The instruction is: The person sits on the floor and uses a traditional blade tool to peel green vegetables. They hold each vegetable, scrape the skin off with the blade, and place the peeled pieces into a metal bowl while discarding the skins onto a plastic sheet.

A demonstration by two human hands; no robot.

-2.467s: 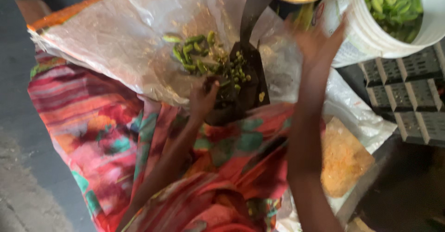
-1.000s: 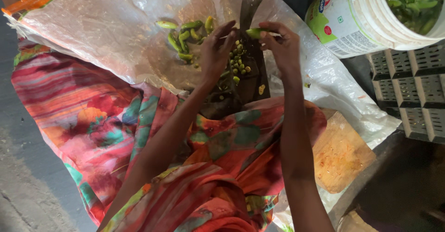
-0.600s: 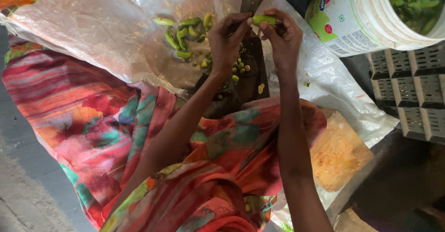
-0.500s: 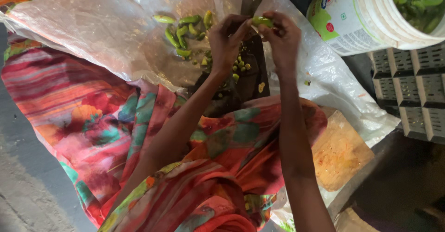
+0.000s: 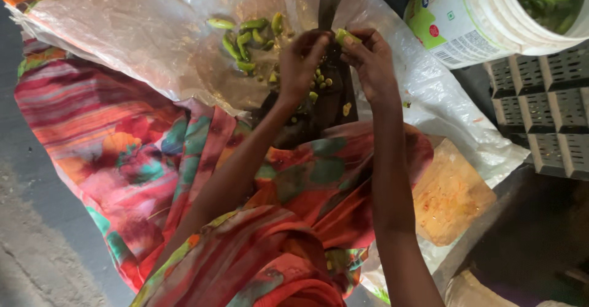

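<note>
Both hands meet at the upright dark metal blade (image 5: 331,6) above a clear plastic sheet (image 5: 123,31), right hand (image 5: 371,61) pinching a small green chilli piece (image 5: 345,36), left hand (image 5: 300,61) fingers curled at the blade, grip unclear, cut green chillies (image 5: 248,34) just left, white plastic bucket (image 5: 472,12) upper right.

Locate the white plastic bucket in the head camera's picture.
The white plastic bucket sits in the top right corner, holding green pods, just right of the right hand and above the grey crate.
</note>
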